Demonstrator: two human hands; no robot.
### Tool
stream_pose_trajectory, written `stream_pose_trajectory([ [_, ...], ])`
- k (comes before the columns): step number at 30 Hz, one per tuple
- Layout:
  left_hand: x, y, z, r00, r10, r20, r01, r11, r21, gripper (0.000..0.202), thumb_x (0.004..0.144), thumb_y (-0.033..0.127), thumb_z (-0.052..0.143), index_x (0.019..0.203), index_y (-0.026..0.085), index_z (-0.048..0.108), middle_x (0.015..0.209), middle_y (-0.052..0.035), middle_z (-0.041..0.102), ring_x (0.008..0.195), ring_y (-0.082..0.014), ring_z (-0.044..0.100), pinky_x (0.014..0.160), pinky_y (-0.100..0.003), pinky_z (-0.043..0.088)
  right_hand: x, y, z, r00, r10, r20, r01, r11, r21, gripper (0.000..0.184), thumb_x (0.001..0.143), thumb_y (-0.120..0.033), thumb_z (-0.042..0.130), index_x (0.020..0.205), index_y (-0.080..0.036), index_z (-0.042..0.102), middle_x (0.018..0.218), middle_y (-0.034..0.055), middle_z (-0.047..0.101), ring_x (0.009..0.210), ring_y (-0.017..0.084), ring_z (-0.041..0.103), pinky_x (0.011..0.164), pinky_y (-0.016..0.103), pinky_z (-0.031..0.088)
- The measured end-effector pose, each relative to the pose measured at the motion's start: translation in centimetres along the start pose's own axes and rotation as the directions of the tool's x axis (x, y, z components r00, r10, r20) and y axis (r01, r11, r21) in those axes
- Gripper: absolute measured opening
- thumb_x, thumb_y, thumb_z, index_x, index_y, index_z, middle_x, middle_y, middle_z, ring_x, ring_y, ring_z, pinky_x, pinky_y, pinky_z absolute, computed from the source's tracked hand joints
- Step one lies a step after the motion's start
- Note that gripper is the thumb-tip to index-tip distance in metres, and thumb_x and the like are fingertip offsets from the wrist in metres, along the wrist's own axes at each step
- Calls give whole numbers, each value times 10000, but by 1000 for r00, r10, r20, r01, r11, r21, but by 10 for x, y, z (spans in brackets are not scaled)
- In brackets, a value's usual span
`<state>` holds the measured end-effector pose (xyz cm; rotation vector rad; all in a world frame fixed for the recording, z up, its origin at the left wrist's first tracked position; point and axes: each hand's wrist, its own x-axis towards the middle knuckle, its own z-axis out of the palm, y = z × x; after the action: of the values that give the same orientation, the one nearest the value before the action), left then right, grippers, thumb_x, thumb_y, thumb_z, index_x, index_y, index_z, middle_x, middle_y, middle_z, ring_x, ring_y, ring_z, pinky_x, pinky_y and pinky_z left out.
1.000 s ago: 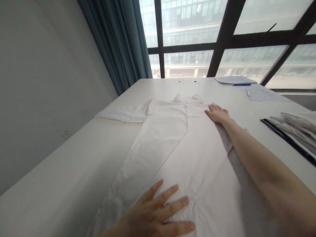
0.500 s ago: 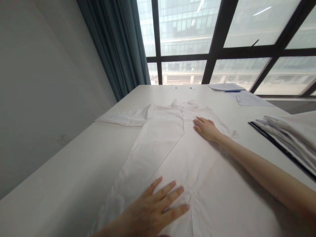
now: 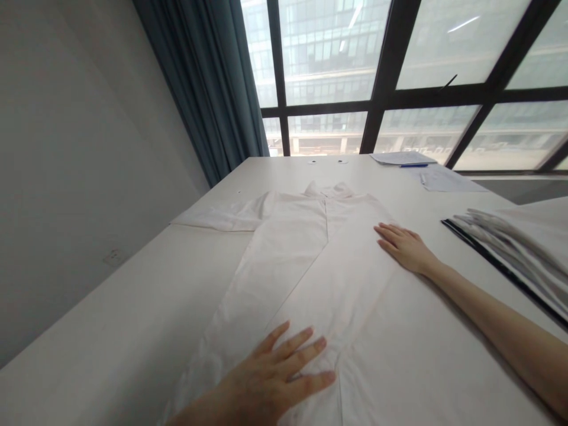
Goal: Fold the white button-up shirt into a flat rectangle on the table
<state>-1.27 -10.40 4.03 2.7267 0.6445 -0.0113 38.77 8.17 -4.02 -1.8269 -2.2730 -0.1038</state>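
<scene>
On the long white table (image 3: 133, 307), a pale pinkish-white cotton shirt (image 3: 319, 278) lies spread flat. Its collar (image 3: 328, 190) points toward the window and one sleeve (image 3: 222, 216) stretches out to the left. The left hand (image 3: 266, 387) presses palm-down with fingers spread on the near part of the shirt. The right hand (image 3: 406, 247) lies flat with fingers extended at the shirt's right edge, holding nothing. The cloth looks light, thin and limp, likely to crease and to slide on the smooth top. The shoulders, sleeve end or hem corners seem the best places to pinch it. Compared with half a second ago, the right hand has slid outward from the centre seam to the right side, while the left hand has barely shifted.
</scene>
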Motion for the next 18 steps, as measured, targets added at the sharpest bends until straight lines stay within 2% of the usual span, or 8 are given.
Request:
stream_pose_trajectory([
  [4, -5, -14, 3, 994, -109, -31, 92, 932, -351, 564, 964, 488, 419, 1484, 310, 290, 1546, -46, 319, 1430, -222, 268, 1158, -438, 260, 0, 3, 2, 999, -30, -39, 32, 999, 32, 530, 963, -463, 263, 1356, -221, 524, 1431, 74, 502, 1326, 246, 441, 1080, 465, 349],
  [6, -3, -31, 2, 935, -310, -171, 135, 759, -637, 511, 983, 490, 357, 1452, 289, 364, 1534, -66, 347, 1413, -231, 313, 1127, -432, 326, 1, 5, 3, 998, -48, -51, 50, 998, 47, 516, 962, -445, 275, 1342, -215, 539, 1416, 84, 517, 1313, 248, 459, 1073, 461, 361],
  [7, 0, -43, 0, 858, -451, -246, 101, 617, -780, 484, 983, 479, 357, 1410, 264, 432, 1510, -83, 387, 1391, -242, 356, 1113, -435, 350, 1, 6, 3, 997, -53, -56, 56, 997, 50, 512, 962, -439, 278, 1338, -213, 543, 1412, 87, 520, 1308, 249, 464, 1070, 462, 365],
  [8, 4, -57, -4, 724, -622, -298, 19, 450, -893, 451, 985, 456, 353, 1337, 222, 511, 1468, -109, 439, 1369, -253, 389, 1099, -433, 374, 1, 7, 4, 997, -56, -61, 59, 997, 52, 510, 962, -437, 281, 1336, -213, 545, 1411, 88, 521, 1306, 251, 467, 1069, 464, 368],
  [11, 16, -109, -26, 333, -937, -101, -233, 22, -972, 345, 944, 262, 434, 1259, 158, 531, 1379, -164, 498, 1265, -242, 508, 1064, -403, 419, 1, 8, 4, 996, -59, -71, 62, 997, 52, 505, 962, -438, 285, 1331, -217, 548, 1407, 86, 525, 1303, 252, 471, 1067, 470, 371],
  [14, 18, -164, -48, 10, -1000, -17, -271, 14, -963, 348, 932, 204, 410, 1272, 145, 457, 1385, -195, 424, 1281, -227, 476, 1027, -375, 446, 1, 8, 3, 995, -65, -75, 69, 996, 55, 504, 963, -432, 283, 1324, -210, 555, 1400, 88, 532, 1301, 249, 474, 1070, 463, 372],
  [16, 11, -195, -59, -45, -998, -53, -244, 62, -968, 356, 962, 234, 334, 1310, 166, 367, 1422, -177, 340, 1336, -218, 397, 1029, -361, 434, 1, 8, 3, 995, -66, -79, 70, 996, 54, 502, 963, -426, 287, 1319, -202, 559, 1399, 90, 534, 1301, 248, 473, 1073, 456, 371],
  [18, -1, -219, -67, -30, -990, -137, -201, 140, -970, 332, 992, 265, 239, 1307, 190, 314, 1400, -124, 336, 1327, -195, 381, 1025, -320, 422, 1, 7, 2, 995, -63, -79, 67, 996, 51, 501, 963, -424, 291, 1318, -194, 560, 1399, 90, 534, 1302, 249, 472, 1077, 455, 367],
])
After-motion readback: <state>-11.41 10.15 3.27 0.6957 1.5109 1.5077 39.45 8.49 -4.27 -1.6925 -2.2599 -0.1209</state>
